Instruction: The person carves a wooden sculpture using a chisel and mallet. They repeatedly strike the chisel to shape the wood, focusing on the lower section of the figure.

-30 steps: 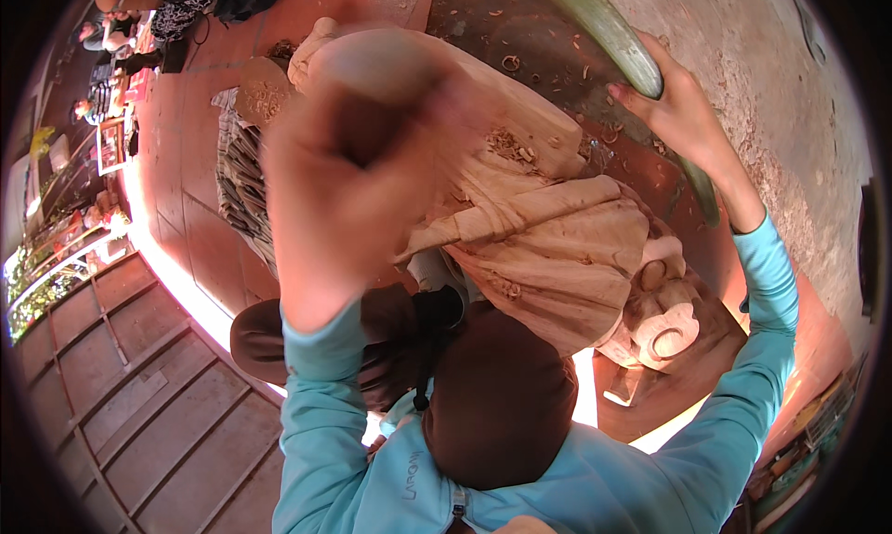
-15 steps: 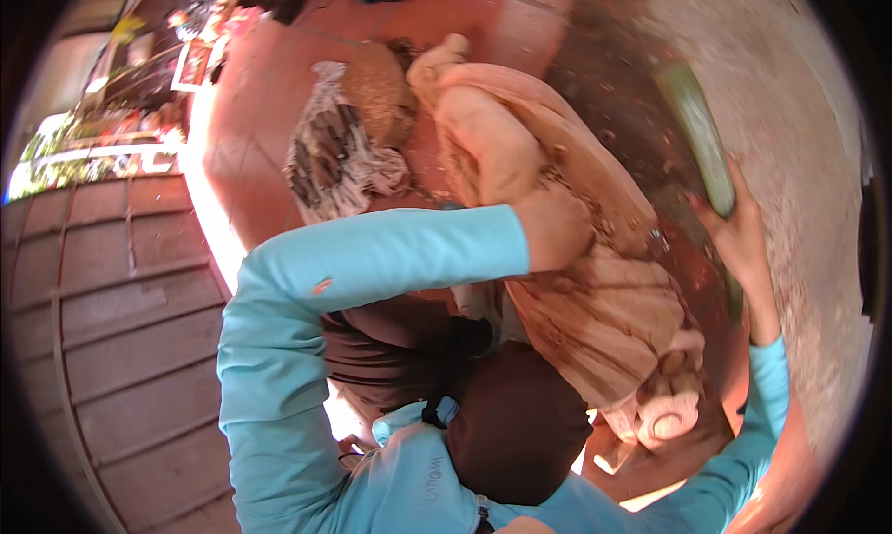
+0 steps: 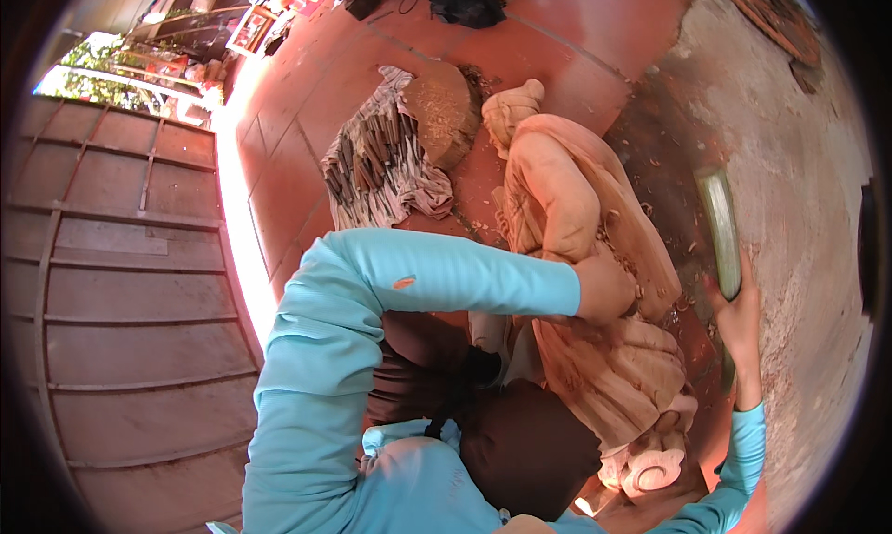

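Note:
A carved wooden statue (image 3: 562,185) of a robed figure lies on the floor before me, its head pointing away and its scrolled base near my knees. My left hand (image 3: 606,288) is closed in a fist low over the statue's middle; whatever it grips is hidden beneath the fingers. Loose wood shavings lie around that hand in the carved folds. To the right of the statue, my right hand (image 3: 739,322) wraps round a long, pale greenish club (image 3: 720,223). The club's thick end points away from me, and it is held apart from the statue.
Several carving chisels (image 3: 376,144) lie on a striped cloth (image 3: 409,195) beside a round wooden block (image 3: 444,116) at the far left. A black bag-like item (image 3: 466,6) sits farther back. A rough wall (image 3: 799,209) runs close along my right; a panelled surface (image 3: 139,292) fills the left.
My view has shifted, so the scene sits farther right and lower. The club now stands straighter in the picture, and my right hand appears nearer my left. The left fist stays on the statue.

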Demonstrator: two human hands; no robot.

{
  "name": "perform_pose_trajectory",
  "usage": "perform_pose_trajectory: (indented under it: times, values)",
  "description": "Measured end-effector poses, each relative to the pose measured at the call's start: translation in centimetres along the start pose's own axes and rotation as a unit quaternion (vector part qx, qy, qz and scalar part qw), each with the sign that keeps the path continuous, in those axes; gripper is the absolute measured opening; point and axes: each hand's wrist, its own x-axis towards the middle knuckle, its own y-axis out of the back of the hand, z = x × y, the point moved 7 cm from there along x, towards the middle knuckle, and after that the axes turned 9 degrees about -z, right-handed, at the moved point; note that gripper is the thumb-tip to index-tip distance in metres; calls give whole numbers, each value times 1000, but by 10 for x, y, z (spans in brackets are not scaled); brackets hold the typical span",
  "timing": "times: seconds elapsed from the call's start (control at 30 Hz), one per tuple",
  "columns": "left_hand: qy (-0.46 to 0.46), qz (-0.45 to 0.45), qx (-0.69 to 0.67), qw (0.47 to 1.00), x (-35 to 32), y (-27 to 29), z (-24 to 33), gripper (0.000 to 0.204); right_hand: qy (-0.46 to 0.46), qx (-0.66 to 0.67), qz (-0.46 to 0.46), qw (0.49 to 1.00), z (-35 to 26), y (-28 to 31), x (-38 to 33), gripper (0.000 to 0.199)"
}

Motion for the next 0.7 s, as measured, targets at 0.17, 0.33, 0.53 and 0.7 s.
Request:
perform_pose_trajectory:
  times: [0.17, 0.33, 0.53, 0.7]
  values:
    - [-88, 97, -80, 988, -7, 0, 24, 39, -5, 19, 17, 1000, -15, 4, -8, 58]
    - [-234, 291, -63, 925, -37, 25, 75, 34, -62, -55, -15, 996, -31, 25, -46, 52]
    - [-344, 365, 61, 863, -47, 8, 97, 14, -57, -72, 43, 995, -33, 14, -68, 49]
    - [-394, 198, 25, 897, -35, -4, 80, 16, 68, -152, 61, 984, -35, 12, -69, 51]
